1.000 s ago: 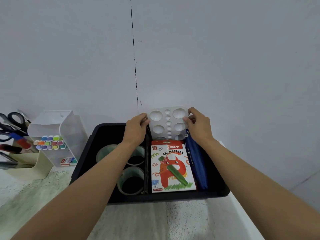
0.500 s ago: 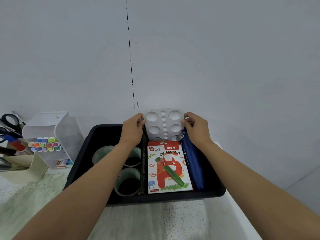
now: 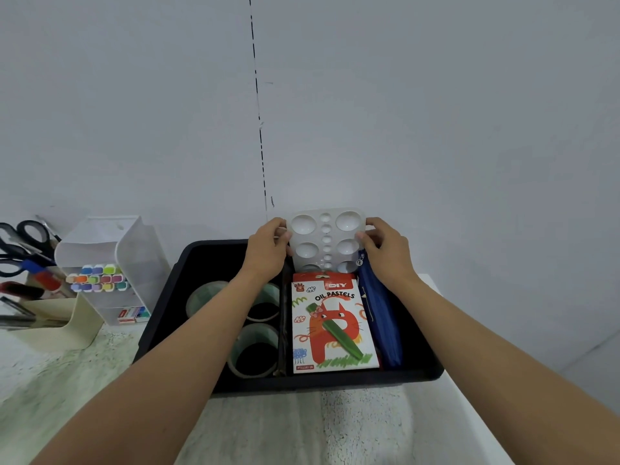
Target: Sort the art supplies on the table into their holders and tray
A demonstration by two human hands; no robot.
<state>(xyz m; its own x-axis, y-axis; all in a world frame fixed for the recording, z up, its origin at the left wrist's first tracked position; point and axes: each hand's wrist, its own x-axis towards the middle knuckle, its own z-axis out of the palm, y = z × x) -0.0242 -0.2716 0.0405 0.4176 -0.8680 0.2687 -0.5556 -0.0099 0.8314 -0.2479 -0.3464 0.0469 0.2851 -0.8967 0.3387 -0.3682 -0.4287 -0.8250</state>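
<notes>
Head view: my left hand (image 3: 265, 255) and right hand (image 3: 385, 253) pinch the white plastic palette (image 3: 327, 243) by its sides, at twelve o'clock in the black tray (image 3: 335, 380). Likely light, stiff, slick.

Tiny delta only. Right hand (image 3: 385, 253) has slid a touch down the right edge of the white plastic paint palette (image 3: 327, 241), fingertips (image 3: 370, 223) now just under its top corner. View had swung right, now back left: black-handled scissors (image 3: 23, 234) and cream plastic holder (image 3: 67, 325) at the left show more again.
</notes>
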